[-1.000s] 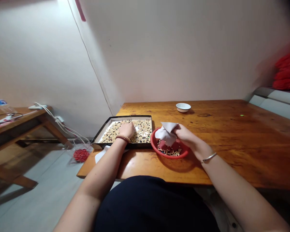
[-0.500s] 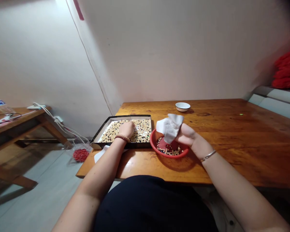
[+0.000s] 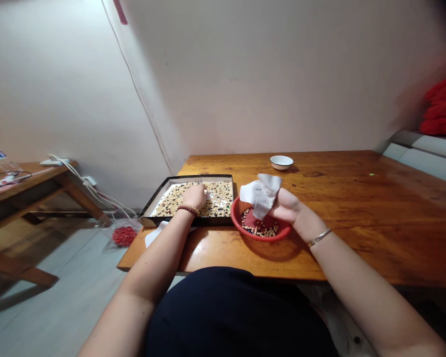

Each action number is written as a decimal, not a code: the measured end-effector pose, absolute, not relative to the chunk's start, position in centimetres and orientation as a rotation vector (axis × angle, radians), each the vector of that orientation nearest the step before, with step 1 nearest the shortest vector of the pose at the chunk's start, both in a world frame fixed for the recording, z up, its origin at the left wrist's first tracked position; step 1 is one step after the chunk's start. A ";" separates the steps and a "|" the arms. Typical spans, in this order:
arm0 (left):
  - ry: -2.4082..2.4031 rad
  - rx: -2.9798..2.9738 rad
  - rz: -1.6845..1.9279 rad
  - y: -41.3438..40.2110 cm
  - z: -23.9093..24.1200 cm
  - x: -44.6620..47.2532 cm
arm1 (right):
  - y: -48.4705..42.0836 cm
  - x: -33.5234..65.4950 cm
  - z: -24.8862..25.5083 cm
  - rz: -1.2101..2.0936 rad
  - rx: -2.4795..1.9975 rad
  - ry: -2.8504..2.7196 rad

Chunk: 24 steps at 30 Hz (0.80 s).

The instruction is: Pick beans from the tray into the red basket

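Note:
My left hand [image 3: 195, 195] rests curled on the mixed beans in a black-rimmed tray [image 3: 159, 191] at the table's left side; what its fingers pinch is hidden. My right hand [image 3: 289, 207] grips a crumpled white paper [image 3: 262, 193] just above a red basket [image 3: 250, 230], which holds a thin layer of mixed light and dark beans. The basket stands right beside the tray. A bead bracelet is on my left wrist and a metal bangle on my right.
A small white bowl [image 3: 281, 162] stands at the back of the wooden table [image 3: 375, 208]. A white paper scrap [image 3: 152, 235] pokes out under the tray. A low side table [image 3: 18, 186] with cables stands left; a red bag [image 3: 123, 236] lies on the floor.
My right hand lifted the white paper up out of the basket and tipped it back a little. My left hand stayed on the beans in the tray.

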State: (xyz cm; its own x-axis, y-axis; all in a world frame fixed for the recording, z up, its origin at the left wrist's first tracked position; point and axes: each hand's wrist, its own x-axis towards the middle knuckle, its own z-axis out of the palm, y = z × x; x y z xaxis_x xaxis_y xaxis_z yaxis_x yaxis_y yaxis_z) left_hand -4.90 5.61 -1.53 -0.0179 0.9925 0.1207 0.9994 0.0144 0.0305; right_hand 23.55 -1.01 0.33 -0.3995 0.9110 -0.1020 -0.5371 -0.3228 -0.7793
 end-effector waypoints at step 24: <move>-1.783 -2.662 -0.116 5.4 -1.8 -3.8 | -0.4 23.8 -0.5 1.971 -0.586 -0.711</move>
